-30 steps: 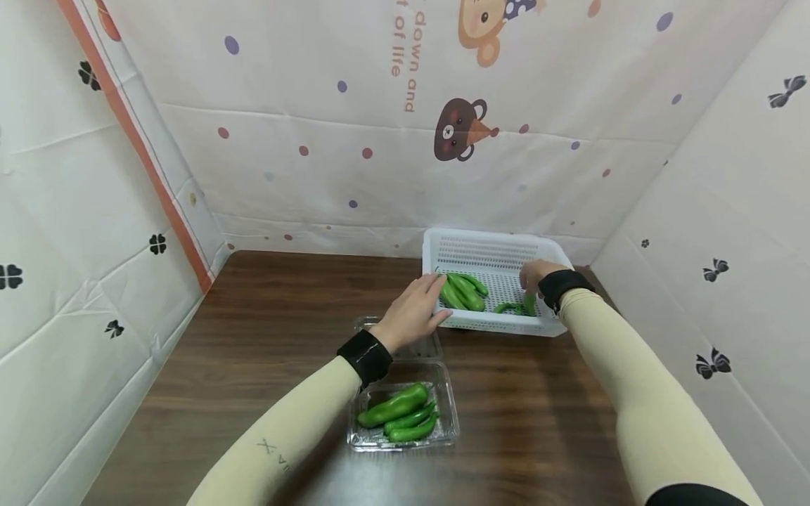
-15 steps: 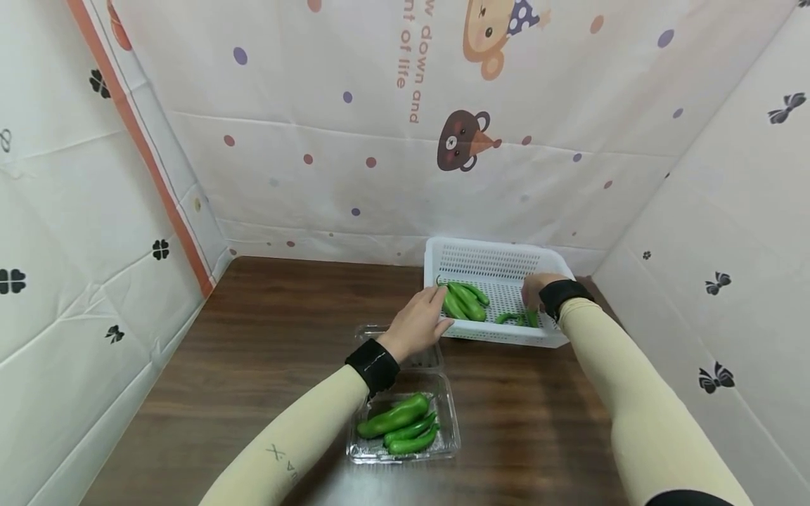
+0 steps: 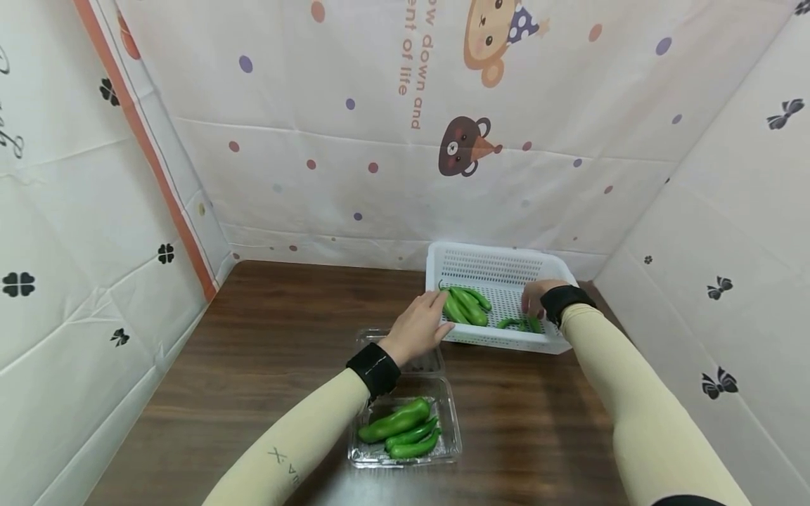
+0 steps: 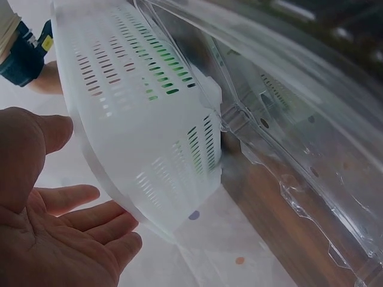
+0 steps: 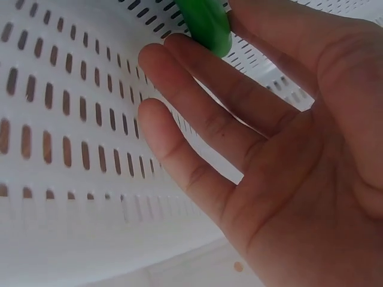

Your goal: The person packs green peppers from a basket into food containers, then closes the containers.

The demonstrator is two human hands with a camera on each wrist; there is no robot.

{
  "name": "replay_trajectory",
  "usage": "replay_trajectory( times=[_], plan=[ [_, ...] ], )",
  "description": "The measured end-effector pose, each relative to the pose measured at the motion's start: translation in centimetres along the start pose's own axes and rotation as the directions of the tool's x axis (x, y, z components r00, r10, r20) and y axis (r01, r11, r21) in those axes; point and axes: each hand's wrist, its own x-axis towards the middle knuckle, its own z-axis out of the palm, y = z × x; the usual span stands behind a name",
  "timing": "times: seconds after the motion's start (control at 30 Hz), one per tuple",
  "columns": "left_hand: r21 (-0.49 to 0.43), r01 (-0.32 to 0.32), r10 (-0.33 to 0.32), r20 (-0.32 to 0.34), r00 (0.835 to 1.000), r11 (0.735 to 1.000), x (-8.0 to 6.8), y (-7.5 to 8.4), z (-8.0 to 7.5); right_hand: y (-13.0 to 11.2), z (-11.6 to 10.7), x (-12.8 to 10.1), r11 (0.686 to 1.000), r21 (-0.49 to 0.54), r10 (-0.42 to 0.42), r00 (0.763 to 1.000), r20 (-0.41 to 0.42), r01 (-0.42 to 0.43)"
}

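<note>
- Patterned sheets wall a brown table [image 3: 266, 337].
- Left hand [image 3: 418, 325], fingers relaxed, rests against the basket [image 3: 493, 263], seemingly steadying it.
- Right hand [image 3: 536, 296] inside the basket pinches a pepper [image 5: 206, 24].

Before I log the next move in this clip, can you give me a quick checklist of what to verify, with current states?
1. Right hand on a pepper in the white basket: ok, fingers touch it.
2. Pepper actually gripped: cannot tell.
3. Left hand steadying the basket's near left corner: ok, open palm beside it.
4. Clear clamshell tray open: ok.
5. Room in tray beside its three peppers: ok.
6. Pepper pile in basket undisturbed: ok.
</note>
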Motion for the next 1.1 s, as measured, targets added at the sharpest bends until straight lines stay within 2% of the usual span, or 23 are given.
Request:
replay_trajectory(
  times=[0.1,0.2,0.37,0.53,0.7,0.83,1.0,1.1],
  plan=[
    [-0.003,0.003,-0.003,0.009,1.0,1.0,0.0,0.2,-0.1,-0.1,0.1,-0.5,1.0,0.006,0.015,1.0,-0.01,-0.015],
    [-0.001,0.006,-0.006,0.013,1.0,1.0,0.0,0.3,-0.2,-0.5,-0.1,-1.0,1.0,-0.008,-0.005,1.0,-0.023,0.004],
    [0.017,0.008,-0.008,0.013,1.0,1.0,-0.1,0.5,-0.3,-1.2,-0.7,-1.8,0.993,-0.068,-0.099,0.993,-0.068,0.095],
    [0.045,0.002,-0.002,0.005,1.0,0.999,-0.1,0.6,-0.4,-1.8,-1.4,-2.4,0.978,-0.125,-0.183,0.972,-0.149,0.165],
    [0.036,-0.016,0.017,-0.014,1.0,0.999,0.0,0.7,-0.6,-2.2,-1.8,-2.7,0.965,-0.105,-0.256,0.942,-0.216,0.238],
    [0.007,-0.048,0.048,-0.044,0.998,0.999,0.2,0.9,-0.6,-2.5,-2.1,-3.3,0.931,-0.085,-0.363,0.885,-0.293,0.354],
    [-0.025,-0.105,0.102,-0.084,0.991,0.994,0.4,1.1,-0.1,-3.2,-1.9,-4.1,0.864,-0.112,-0.488,0.763,-0.424,0.49],
    [-0.032,-0.133,0.129,-0.112,0.985,0.991,0.4,1.3,0.0,-3.7,-1.6,-4.7,0.842,-0.115,-0.509,0.708,-0.49,0.527]
  ],
)
